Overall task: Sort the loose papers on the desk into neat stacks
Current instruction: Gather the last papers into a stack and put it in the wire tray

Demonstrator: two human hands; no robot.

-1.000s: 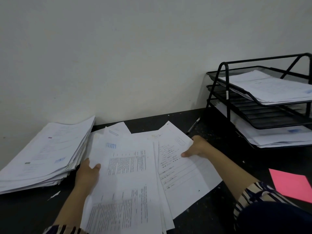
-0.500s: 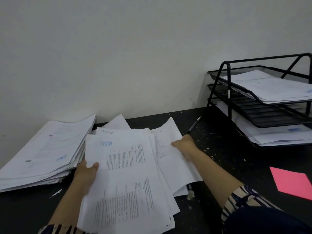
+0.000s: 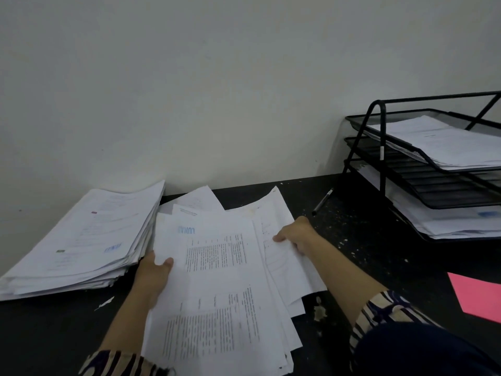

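Nearest us, our left hand (image 3: 153, 275) has its grip closed on the left edge of the loose papers (image 3: 217, 289), thumb on top, while our right hand (image 3: 296, 234) pinches the fanned sheets on the right, probably to draw them square. They lie splayed on the dark tabletop (image 3: 379, 253). Left of them, a tall stack (image 3: 81, 240) leans at the wall. Farther right, the wire tray rack (image 3: 379, 164) holds papers in its top and bottom tiers; the middle looks bare.

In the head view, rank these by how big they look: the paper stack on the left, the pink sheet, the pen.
1. paper stack
2. pink sheet, cut off by the frame edge
3. pen
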